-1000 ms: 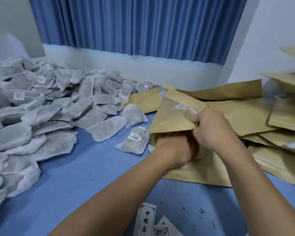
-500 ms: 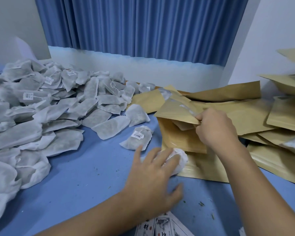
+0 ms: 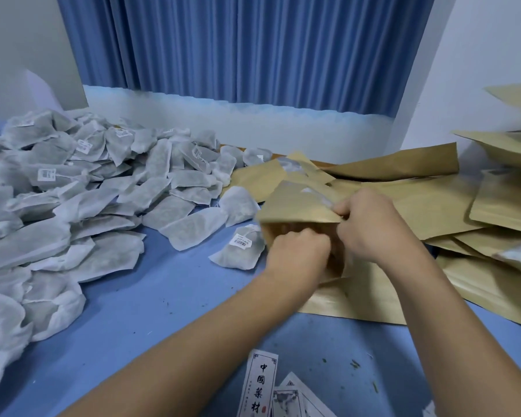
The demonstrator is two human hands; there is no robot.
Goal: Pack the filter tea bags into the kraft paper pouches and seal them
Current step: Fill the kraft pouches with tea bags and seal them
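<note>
Head view: a blue counter (image 3: 163,311) runs back to a low white ledge (image 3: 253,124). A pleated blue curtain (image 3: 253,46) hangs above the ledge, and there is a white wall (image 3: 478,70) on the right.

My right grip (image 3: 370,227) pinches the upper lip of one kraft paper pouch (image 3: 295,206). Thumb and fingers are closed on the paper and hold it raised, so the mouth gapes toward me. My left grip (image 3: 298,251) is curled into a fist at that mouth, knuckles up and fingertips tucked inside. The pouch hides them, so I cannot tell whether they hold a tea bag. The pouch rests on other pouches, right of the counter's middle.

I count two grips and one pouch in hand. The loose pouches (image 3: 433,203) overlap in a spread to the right, more than ten and too layered for an exact count. The filter tea bags (image 3: 88,191) heap on the left in dozens. One tagged tea bag (image 3: 238,251) with a barcode lies apart from the heap, just beside my left grip. At least two printed labels (image 3: 260,386) lie at the near edge.
</note>
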